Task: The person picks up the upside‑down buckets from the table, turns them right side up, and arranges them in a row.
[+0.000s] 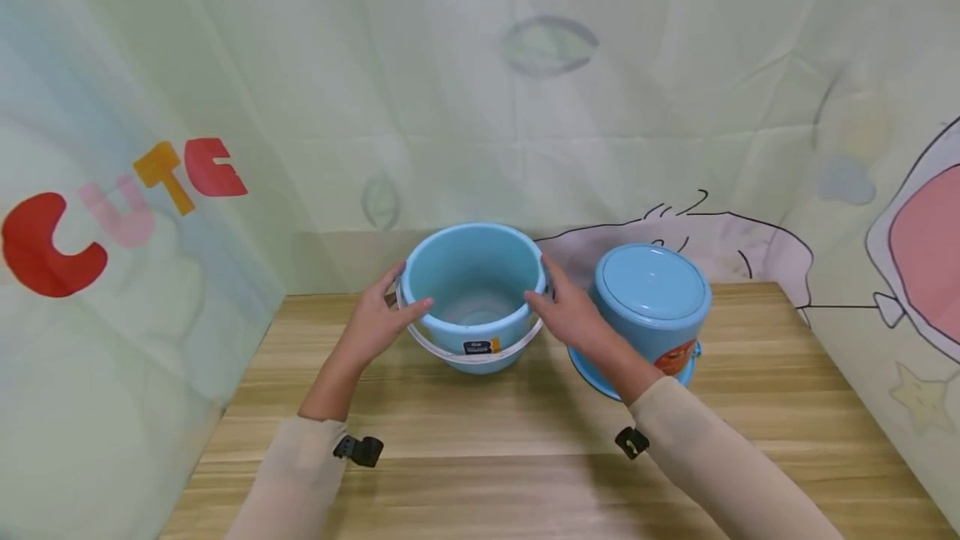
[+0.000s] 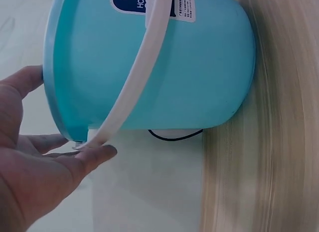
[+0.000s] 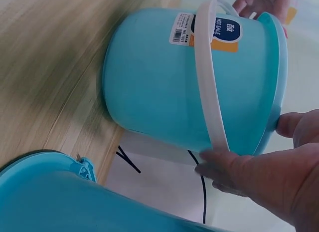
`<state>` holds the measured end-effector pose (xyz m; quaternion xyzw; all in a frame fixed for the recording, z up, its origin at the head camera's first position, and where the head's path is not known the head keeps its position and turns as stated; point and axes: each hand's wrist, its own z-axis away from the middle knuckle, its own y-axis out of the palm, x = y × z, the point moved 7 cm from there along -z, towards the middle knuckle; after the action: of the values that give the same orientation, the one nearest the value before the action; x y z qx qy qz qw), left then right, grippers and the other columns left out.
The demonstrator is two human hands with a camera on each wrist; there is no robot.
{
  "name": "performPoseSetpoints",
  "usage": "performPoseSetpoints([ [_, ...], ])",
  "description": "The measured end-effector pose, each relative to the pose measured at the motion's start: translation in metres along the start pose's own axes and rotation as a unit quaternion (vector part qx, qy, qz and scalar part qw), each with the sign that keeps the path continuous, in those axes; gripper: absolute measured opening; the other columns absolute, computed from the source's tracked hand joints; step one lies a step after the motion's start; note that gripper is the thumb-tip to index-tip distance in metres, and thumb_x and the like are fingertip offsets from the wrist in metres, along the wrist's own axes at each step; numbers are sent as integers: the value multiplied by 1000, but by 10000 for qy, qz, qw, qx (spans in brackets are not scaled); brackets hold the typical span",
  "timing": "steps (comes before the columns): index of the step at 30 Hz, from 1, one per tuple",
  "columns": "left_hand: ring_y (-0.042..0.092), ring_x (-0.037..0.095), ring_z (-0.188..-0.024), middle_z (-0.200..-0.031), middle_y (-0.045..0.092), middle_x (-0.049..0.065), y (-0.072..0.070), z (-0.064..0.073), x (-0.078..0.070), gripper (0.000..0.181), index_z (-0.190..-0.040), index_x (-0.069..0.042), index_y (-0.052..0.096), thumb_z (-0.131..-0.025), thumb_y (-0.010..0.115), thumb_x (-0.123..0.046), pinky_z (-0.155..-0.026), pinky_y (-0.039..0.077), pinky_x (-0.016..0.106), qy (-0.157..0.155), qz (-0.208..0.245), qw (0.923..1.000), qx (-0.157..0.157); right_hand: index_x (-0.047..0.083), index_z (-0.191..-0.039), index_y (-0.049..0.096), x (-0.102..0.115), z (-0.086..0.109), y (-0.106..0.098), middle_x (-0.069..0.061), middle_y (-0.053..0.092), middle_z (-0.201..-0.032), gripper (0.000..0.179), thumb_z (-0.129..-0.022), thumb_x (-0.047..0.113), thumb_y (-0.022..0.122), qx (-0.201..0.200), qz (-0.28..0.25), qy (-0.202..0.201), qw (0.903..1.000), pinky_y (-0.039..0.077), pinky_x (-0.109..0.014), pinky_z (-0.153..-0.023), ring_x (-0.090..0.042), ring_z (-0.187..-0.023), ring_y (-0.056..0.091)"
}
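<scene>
A light blue bucket (image 1: 480,348) with a white handle (image 3: 207,77) stands upright on the wooden table, its inside bare. The handle hangs down across its front, over a dark label (image 2: 134,1). My left hand (image 1: 377,319) holds the bucket's left rim, thumb at the lip and fingers outside by the handle's end. On the opposite side my right hand (image 1: 573,315) holds the rim in the same way, its fingertips at the handle's other end in the right wrist view.
Close to the right of the bucket, a second blue bucket (image 1: 652,282) stands upside down, with an orange-red label. The wooden table (image 1: 487,448) reaches back to a printed cloth backdrop (image 1: 420,90), which also hangs at both sides.
</scene>
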<state>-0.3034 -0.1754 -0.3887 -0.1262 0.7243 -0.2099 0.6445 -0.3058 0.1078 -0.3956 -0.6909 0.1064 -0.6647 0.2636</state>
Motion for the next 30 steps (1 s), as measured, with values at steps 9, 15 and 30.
performPoseSetpoints([
  [9,35,42,-151,-165,35,18,-4,10,-13,84,-162,-9,31,-95,75,-36,-115,38,63,260,-349,9987,-276,18,-167,14,2,16,-7,-8,22,-171,78,-105,40,57,-274,-34,-101,9996,39,-62,-115,-39,-156,27],
  [15,24,38,-156,-168,29,15,-10,18,-33,84,-160,-10,34,-93,76,-38,-120,31,63,523,-737,9940,-617,21,-167,12,10,34,-24,-7,17,-173,81,-104,40,60,-326,124,-458,9983,35,-60,-118,-38,-157,24],
  [30,40,37,-149,-165,36,12,10,34,-77,82,-159,-13,40,-89,81,-29,-111,45,61,1426,-825,9853,-462,17,-167,15,9,67,-72,-6,20,-172,75,-107,28,58,-296,-133,-1061,9938,31,-53,-122,-32,-157,28],
])
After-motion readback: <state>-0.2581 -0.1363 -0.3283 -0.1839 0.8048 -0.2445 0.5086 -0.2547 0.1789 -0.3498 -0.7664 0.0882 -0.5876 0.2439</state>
